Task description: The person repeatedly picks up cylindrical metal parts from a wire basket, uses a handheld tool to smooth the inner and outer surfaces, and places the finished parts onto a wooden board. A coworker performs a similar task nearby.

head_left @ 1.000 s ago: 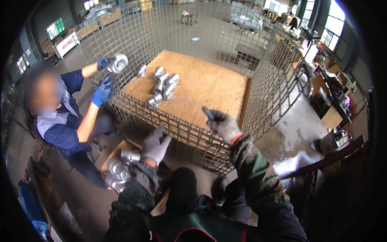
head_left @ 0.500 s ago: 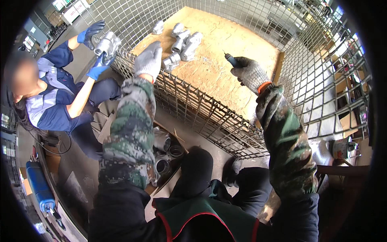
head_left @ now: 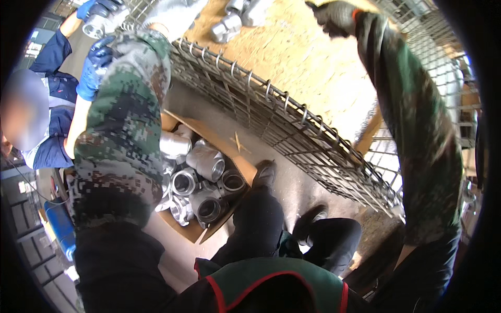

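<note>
The metal fittings [head_left: 227, 28] nearest to my hands lie on the wooden board [head_left: 308, 62], close to its near edge, toward the left end; the top of my view cuts some of them. My left hand [head_left: 177, 14], in a pale glove, is at the near rim of the wire cage [head_left: 269, 88], just left of these fittings. Its fingers go out of view, so I cannot tell how far they are open or if they have hold of something. My right hand [head_left: 334, 18], in a grey glove, is over the board, to the right of the fittings and apart from them. I see its fingers bent, pointing left; a dark tip reaches the view's edge, but I cannot tell if it is a finger or a held thing.

Outside the cage, at the near side, a carton [head_left: 244, 168] stands on the floor, full of more fittings [head_left: 206, 159]; my left sleeve [head_left: 122, 120] hides its left edge. Farther left, a co-worker's upper blue glove [head_left: 99, 8] is on another fitting [head_left: 102, 23], and the lower glove [head_left: 94, 68] is just below. My dark shoes [head_left: 265, 175] are between carton and cage.
</note>
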